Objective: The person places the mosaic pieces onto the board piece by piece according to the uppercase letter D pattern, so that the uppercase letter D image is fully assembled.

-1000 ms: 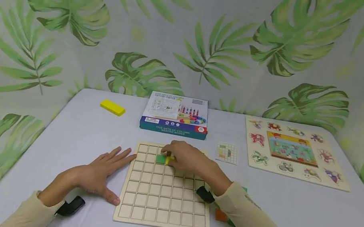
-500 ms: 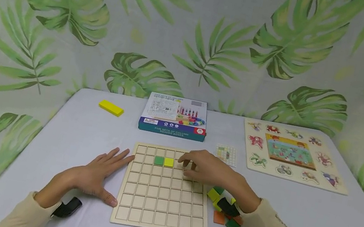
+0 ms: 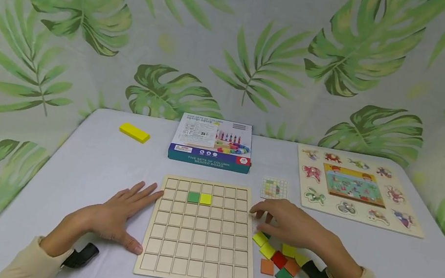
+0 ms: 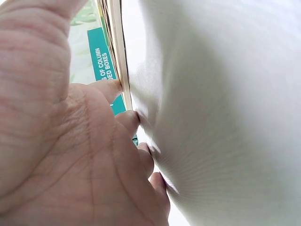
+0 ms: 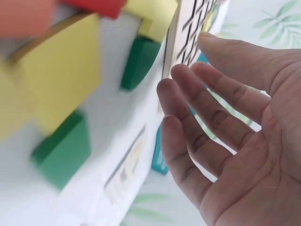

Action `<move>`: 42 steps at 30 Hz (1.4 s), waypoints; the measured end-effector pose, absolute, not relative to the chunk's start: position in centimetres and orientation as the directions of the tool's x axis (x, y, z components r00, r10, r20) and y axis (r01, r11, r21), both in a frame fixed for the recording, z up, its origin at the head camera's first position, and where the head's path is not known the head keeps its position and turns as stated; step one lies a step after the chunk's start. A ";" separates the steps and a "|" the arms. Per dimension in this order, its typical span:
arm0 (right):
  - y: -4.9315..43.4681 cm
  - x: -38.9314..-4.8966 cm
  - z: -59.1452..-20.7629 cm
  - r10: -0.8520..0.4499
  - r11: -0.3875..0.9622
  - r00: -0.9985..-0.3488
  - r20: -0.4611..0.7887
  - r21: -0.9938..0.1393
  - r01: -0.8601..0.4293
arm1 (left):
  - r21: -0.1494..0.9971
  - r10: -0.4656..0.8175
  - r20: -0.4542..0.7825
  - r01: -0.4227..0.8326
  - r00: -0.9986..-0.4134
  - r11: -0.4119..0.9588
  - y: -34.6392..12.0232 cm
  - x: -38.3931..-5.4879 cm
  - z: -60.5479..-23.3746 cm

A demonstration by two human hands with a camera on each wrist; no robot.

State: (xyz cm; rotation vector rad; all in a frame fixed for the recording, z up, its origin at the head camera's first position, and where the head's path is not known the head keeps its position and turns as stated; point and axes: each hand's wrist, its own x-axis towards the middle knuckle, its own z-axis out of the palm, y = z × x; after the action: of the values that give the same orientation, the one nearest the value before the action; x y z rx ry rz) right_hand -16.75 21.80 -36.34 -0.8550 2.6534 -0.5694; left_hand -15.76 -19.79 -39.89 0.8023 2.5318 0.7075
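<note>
A wooden grid board [image 3: 187, 237] lies flat in the head view. A green square tile [image 3: 193, 197] and a yellow square tile [image 3: 205, 198] sit side by side in its second row from the far edge. My left hand [image 3: 112, 219] rests with spread fingers against the board's left edge. Beyond the right edge hovers my right hand [image 3: 294, 226], fingers loosely bent and holding nothing, as the right wrist view also shows. Below it are loose tiles: yellow ones, a red tile [image 3: 279, 260], an orange square [image 3: 267, 267] and a green rounded piece [image 3: 284, 275]. The hand partly hides this pile.
A small pattern card [image 3: 274, 188] lies just past my right hand. Behind the board is a flat bead-set box [image 3: 211, 142]. A yellow block [image 3: 134, 132] is at the back left, and a sea-animal puzzle board [image 3: 363, 211] at the back right.
My right hand has let go of the yellow tile on the grid and moved right, off the board to above the loose tiles. The left hand stays in place.
</note>
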 end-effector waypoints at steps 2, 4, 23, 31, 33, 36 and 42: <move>22.6 -16.4 -36.2 -0.598 0.752 -0.786 -0.160 -0.452 -0.480 | 0.566 0.615 -0.208 0.420 -0.760 0.710 -19.8 -15.8 -39.8; 23.4 -16.2 -36.1 -0.582 0.765 -0.795 -0.171 -0.445 -0.465 | 0.563 0.613 -0.210 0.419 -0.762 0.713 -19.7 -15.7 -39.8; 28.0 -14.9 -35.4 -0.570 0.791 -0.798 -0.199 -0.398 -0.466 | 0.569 0.623 -0.201 0.427 -0.756 0.703 -19.9 -15.7 -39.9; 28.6 -15.0 -35.5 -0.563 0.794 -0.793 -0.232 -0.418 -0.441 | 0.567 0.619 -0.212 0.420 -0.756 0.708 -19.9 -15.7 -39.9; 28.7 -15.0 -35.5 -0.558 0.797 -0.794 -0.241 -0.420 -0.433 | 0.565 0.615 -0.215 0.418 -0.759 0.712 -19.9 -15.7 -39.8; 28.7 -15.1 -35.5 -0.549 0.805 -0.797 -0.251 -0.416 -0.423 | 0.554 0.607 -0.221 0.414 -0.763 0.722 -19.8 -15.7 -39.8; 28.6 -15.2 -35.8 -0.541 0.811 -0.799 -0.264 -0.415 -0.412 | 0.547 0.602 -0.226 0.411 -0.766 0.729 -19.7 -15.7 -39.6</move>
State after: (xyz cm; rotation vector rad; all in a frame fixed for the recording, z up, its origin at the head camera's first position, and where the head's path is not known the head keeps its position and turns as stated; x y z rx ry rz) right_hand -15.25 28.64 -35.83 -0.7181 2.6235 -0.4811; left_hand -15.66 -19.73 -39.64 0.7801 2.5422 0.6724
